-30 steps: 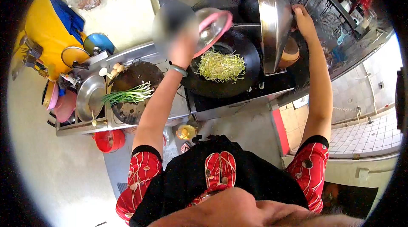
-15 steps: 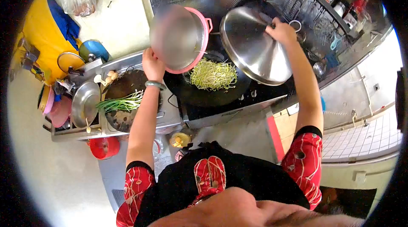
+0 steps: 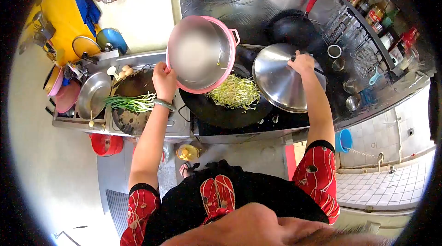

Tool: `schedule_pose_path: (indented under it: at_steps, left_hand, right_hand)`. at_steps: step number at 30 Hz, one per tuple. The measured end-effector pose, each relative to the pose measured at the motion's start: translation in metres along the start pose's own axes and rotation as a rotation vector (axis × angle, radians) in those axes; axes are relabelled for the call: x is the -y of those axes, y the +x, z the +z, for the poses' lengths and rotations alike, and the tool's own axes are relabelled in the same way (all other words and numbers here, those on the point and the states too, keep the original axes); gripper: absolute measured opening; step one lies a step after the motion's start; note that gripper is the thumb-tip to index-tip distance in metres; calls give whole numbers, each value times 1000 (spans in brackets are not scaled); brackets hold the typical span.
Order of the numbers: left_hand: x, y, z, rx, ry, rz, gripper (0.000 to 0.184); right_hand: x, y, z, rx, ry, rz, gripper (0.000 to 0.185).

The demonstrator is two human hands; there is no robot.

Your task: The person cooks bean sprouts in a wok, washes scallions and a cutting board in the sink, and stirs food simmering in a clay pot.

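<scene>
My left hand (image 3: 165,81) grips the near left rim of a pink-rimmed basin (image 3: 232,52), which is tilted above the wok (image 3: 221,118). Its inside is blurred, with a few strands clinging to the wall. Bean sprouts (image 3: 235,93) lie heaped in the black wok. My right hand (image 3: 302,62) is closed around the knob of a domed steel lid (image 3: 281,78), to the right of the sprouts. The lid overlaps the wok's right side; whether it rests on anything is hidden.
Left of the wok, green onions (image 3: 131,102) lie near a steel bowl (image 3: 93,98) and several eggs (image 3: 125,72). A red-handled pan (image 3: 290,29) stands behind the lid. Utensils hang from the rack (image 3: 368,32) at right. A red bucket (image 3: 106,144) sits below the counter.
The lid has gone from steeply tilted to flatter and lower, still in my right hand. The basin remains tilted in my left hand. My head view has shifted a little.
</scene>
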State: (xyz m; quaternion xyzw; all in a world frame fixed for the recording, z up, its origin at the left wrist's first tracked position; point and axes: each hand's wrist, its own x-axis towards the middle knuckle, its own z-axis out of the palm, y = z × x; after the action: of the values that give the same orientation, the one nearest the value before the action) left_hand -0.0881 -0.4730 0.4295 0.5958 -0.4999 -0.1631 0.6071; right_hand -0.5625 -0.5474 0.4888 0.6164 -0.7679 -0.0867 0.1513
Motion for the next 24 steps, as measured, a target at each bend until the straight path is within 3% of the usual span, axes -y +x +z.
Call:
schedule_pose_path:
  at_steps: [5,10,13,16,17,20,21,23,24]
  left_hand:
    - [4,-4,6,10,-116,-57,17]
    - [16,-1,12,-1,-3,8,17]
    - [10,-4,16,-24,31,45,16]
    - [-6,-4,11,6,125,186,14]
    - [-10,-5,10,14,117,231,12]
    - [-23,-4,9,65,261,331,12]
    - [-22,-3,12,75,249,357,14]
    - [-32,-7,15,97,214,364,15]
    - [-39,-10,14,106,198,364,15]
  right_hand:
    - [-1,1,1,55,-10,10,71]
    - [-5,-6,-9,87,25,-14,90]
    - [-6,-10,-14,32,-53,-3,73]
    - [-5,-16,-38,-264,-12,-80,41]
    - [1,-24,-54,-383,24,-156,21]
    - [60,-65,-94,-464,144,-466,15]
    - [87,-58,-68,-518,161,-550,14]
    - [151,-74,-55,-437,251,-744,11]
    - [182,-71,-47,-287,306,-706,13]
